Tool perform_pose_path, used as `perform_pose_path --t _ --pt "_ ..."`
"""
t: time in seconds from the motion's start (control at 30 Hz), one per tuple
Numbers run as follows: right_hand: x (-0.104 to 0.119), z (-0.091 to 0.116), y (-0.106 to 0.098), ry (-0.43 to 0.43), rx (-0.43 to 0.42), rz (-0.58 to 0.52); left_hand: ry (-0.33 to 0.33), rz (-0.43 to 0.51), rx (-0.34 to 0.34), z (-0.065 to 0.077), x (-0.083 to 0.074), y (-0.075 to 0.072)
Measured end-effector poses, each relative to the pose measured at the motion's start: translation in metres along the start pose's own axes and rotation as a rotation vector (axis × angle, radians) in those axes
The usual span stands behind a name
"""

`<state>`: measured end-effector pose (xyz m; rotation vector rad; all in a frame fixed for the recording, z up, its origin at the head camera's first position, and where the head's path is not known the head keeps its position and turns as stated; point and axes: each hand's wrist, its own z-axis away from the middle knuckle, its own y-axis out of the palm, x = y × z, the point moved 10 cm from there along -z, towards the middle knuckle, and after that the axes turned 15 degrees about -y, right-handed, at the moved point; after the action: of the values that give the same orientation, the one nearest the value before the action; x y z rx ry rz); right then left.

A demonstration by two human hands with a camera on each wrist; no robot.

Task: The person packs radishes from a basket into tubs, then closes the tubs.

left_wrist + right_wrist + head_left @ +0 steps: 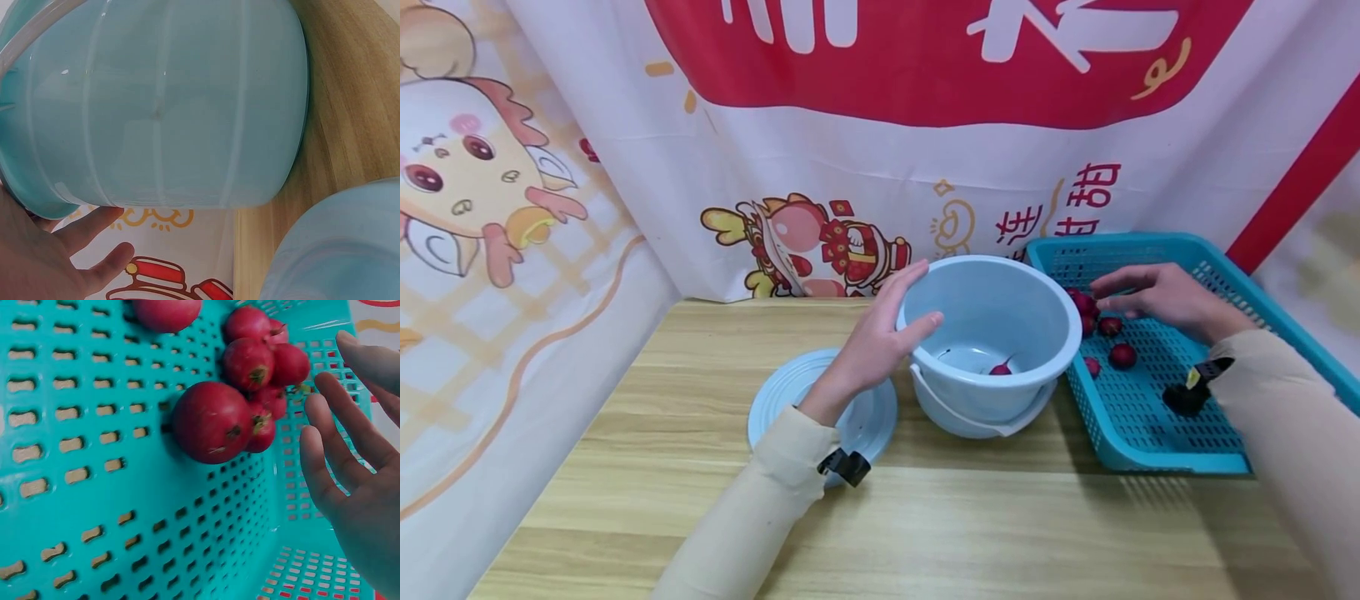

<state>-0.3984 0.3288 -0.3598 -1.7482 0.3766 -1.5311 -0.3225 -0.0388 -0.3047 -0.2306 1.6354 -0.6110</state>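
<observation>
A light blue bucket (977,408) stands on the table with its handle hanging down at the front. My left hand (880,329) holds its left rim, the thumb over the inner side and the fingers along the outside. Inside the bucket lies a red radish (1001,368) with a thin root. My right hand (1172,300) hovers over the teal basket (1172,461), fingers spread and holding nothing. Several red radishes (212,422) lie in that basket, some bunched beside the fingertips (310,436) in the right wrist view.
A round light blue lid (778,387) lies on the wooden table (647,433), left of the bucket and partly under my left forearm. The basket stands close to the bucket's right side. A printed cloth (820,150) hangs behind the table's back edge.
</observation>
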Motion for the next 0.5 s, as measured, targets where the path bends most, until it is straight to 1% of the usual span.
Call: perform_pose_path --t 0.23,0.4,0.5 --pt "-0.019 0.002 -0.005 0.053 0.002 0.0 0.002 0.01 0.0 0.0 -0.001 0.0" --pt "-0.032 0.006 -0.001 0.089 0.058 -0.003 0.002 0.012 0.004 0.0 -0.001 0.001" --pt "-0.037 0.006 0.001 0.096 0.081 -0.001 -0.001 0.011 0.001 0.001 -0.001 0.002"
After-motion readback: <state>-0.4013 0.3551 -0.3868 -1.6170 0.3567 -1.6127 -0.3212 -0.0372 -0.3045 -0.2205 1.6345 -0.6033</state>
